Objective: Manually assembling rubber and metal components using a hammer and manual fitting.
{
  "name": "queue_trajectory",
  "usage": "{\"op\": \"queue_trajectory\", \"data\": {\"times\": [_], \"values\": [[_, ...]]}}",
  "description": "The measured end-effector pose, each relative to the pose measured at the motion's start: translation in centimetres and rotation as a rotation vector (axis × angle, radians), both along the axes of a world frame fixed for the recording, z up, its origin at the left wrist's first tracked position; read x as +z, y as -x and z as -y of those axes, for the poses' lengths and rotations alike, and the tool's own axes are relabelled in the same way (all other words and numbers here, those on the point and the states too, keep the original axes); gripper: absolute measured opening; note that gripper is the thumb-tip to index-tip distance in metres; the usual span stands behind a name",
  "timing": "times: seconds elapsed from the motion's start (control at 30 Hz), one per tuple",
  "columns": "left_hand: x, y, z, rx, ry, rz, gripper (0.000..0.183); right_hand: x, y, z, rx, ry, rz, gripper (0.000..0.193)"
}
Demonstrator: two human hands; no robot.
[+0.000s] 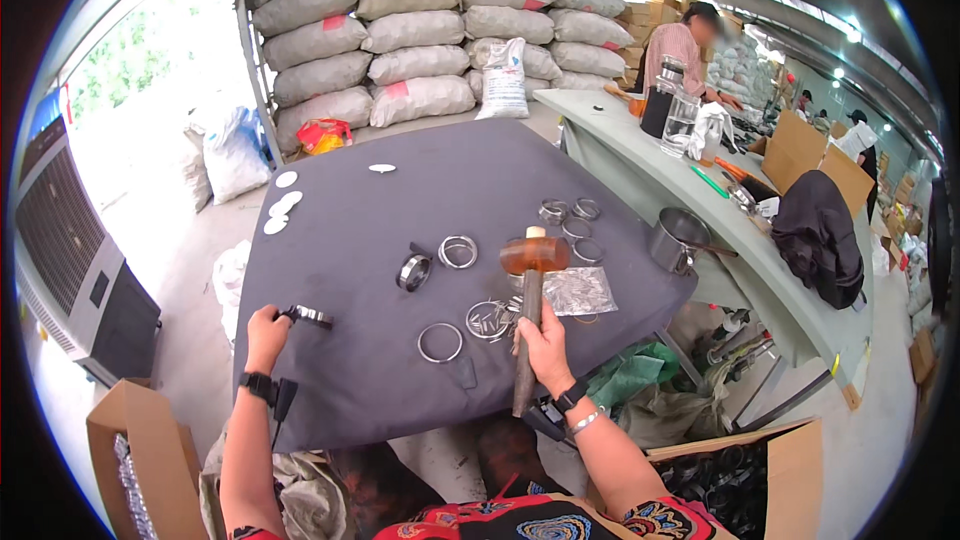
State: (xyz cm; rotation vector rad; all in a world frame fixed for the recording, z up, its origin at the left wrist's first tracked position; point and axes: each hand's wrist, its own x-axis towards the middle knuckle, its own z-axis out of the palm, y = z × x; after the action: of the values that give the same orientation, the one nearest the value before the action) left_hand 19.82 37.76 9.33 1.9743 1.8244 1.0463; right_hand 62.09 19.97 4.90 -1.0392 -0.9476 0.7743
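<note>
My left hand [266, 335], over the left part of the dark tabletop [350, 380], is closed on the black handle of a metal ring [314, 317]. In my right hand [546, 348] is the wooden shaft of a mallet [535, 256], its amber head raised over the table. Under the mallet, small metal pins [489, 321] lie inside a ring, and a clear plastic bag of pins [580, 292] is beside them. A bare ring [440, 343], a black-handled ring [414, 272] and another metal ring [458, 252] rest mid-table.
Several rings [588, 251] sit at the right, near a metal pot [680, 238]. White discs [285, 204] lie far left. A bench [620, 130] with bottles runs along the right, where another person [675, 45] stands. Open cartons [150, 455] and a fan unit [75, 260] flank the table.
</note>
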Motion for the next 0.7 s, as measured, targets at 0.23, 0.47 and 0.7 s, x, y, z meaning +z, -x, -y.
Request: {"op": "queue_trajectory", "data": {"times": [0.23, 0.47, 0.7], "values": [[-3.7, 6.9, 12.8, 0.138, 0.077, 0.670, 0.030, -0.3, -0.4, -0.5, 0.018, 0.034, -0.048, 0.043], [-7.1, 5.1, 22.8, 0.097, 0.001, 0.808, 0.028, 1.4, 1.1, 0.2, -0.009, 0.042, 0.056, 0.030], [-8.9, 1.8, 25.4, -0.019, 0.135, 0.736, 0.026, 7.9, 8.4, 1.6, 0.317, -0.037, 0.116, 0.018]]}}
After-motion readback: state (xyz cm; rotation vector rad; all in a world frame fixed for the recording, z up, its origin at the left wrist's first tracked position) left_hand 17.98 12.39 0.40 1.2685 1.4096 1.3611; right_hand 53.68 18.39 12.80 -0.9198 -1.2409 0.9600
